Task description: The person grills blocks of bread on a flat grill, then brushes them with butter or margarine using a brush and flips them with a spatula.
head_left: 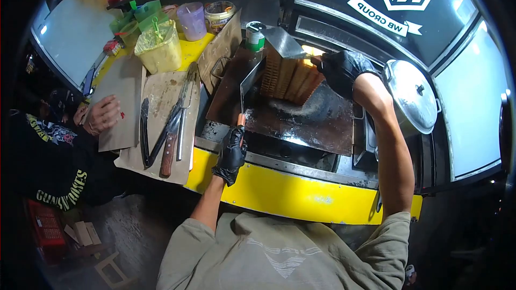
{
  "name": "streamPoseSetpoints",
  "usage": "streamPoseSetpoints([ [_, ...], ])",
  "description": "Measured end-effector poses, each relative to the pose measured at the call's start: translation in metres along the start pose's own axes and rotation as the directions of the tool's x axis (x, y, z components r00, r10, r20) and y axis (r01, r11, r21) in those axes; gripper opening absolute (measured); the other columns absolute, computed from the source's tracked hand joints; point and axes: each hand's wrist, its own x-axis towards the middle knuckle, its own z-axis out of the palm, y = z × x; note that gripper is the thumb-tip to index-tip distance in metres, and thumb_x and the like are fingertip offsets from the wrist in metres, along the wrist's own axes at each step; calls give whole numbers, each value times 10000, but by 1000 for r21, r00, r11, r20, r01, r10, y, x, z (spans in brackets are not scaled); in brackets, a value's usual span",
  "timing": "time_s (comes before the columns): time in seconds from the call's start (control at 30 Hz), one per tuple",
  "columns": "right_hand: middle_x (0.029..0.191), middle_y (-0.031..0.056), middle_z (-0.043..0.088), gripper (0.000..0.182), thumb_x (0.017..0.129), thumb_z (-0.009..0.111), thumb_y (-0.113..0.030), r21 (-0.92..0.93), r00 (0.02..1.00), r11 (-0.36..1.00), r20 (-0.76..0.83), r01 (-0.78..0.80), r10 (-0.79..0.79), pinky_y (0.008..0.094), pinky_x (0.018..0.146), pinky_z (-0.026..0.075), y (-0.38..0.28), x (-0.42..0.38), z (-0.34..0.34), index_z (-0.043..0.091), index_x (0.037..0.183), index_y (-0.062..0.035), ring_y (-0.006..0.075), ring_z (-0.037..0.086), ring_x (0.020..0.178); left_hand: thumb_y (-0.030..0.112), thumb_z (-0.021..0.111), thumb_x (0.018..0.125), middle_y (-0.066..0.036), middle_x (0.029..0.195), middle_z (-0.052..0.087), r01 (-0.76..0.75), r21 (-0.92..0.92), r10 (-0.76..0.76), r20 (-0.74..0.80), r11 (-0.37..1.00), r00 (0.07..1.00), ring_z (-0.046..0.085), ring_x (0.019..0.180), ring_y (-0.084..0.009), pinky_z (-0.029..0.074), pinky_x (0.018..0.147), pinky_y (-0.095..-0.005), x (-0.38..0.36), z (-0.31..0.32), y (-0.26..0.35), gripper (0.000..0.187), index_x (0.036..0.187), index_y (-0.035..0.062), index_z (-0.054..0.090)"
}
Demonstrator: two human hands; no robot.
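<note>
My left hand (231, 153), in a black glove, is closed round the handle of a metal spatula (249, 82) that stands upright at the griddle's left part. In my right hand (344, 72), also gloved in black, is a second spatula (284, 42), its wide blade pointing left over a block of browned, ridged bread (290, 81). The bread stands at the back of the dark griddle (322, 123). A green and white can (255, 36) is just left of the bread, behind the left spatula.
On the left lie tongs (145, 129) and a wooden-handled knife (169, 153) on cardboard. Sauce tubs (158, 48) stand behind them. A lidded pot (411, 96) is at right. Another person's hand (103, 114) is over the cardboard at far left.
</note>
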Motion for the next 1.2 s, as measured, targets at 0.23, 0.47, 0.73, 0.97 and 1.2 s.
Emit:
streamPoseSetpoints([
  [0.23, 812, 206, 649, 348, 918, 483, -324, 40, 999, 999, -40, 4, -2, 395, 669, 503, -5, -3, -7, 677, 944, -36, 354, 649, 762, 359, 425, 972, 36, 670, 413, 132, -95, -132, 12, 987, 991, 377, 555, -58, 289, 474, -223, 1, -1, -9, 290, 936, 114, 575],
  [0.47, 903, 184, 664, 347, 958, 445, -354, -167, 993, 986, 115, -6, 25, 399, 693, 510, -19, 5, -20, 657, 1084, -110, 339, 656, 803, 343, 420, 981, 37, 688, 384, 171, -84, -174, -33, 982, 984, 360, 586, -67, 302, 518, -235, -4, 4, 4, 293, 828, 111, 515],
  [0.73, 780, 122, 660, 449, 928, 526, -394, 360, 996, 932, 58, 44, -69, 317, 619, 483, 22, -8, -13, 609, 1185, -36, 177, 600, 640, 313, 399, 991, -9, 843, 536, 159, -37, -159, 16, 987, 987, 370, 596, -64, 298, 528, -207, 4, -6, -11, 303, 1136, 103, 563],
  [0.97, 629, -24, 472, 405, 954, 445, -421, 651, 940, 743, -328, 156, 90, 207, 454, 325, 103, -76, 58, 608, 969, -51, 41, 396, 499, 383, 371, 991, 65, 888, 540, 214, -158, -212, 31, 964, 977, 290, 569, -35, 263, 495, -196, 7, -8, -11, 428, 1320, 142, 500],
  [1.2, 562, -58, 440, 366, 797, 670, -535, 911, 799, -64, 390, -408, 457, 213, 370, 225, 77, -130, 125, 606, 751, -178, 48, 358, 388, 416, 367, 986, 25, 664, 375, 147, 28, -145, -61, 989, 987, 332, 556, -68, 260, 486, -232, -4, -3, -15, 361, 1001, 134, 593],
])
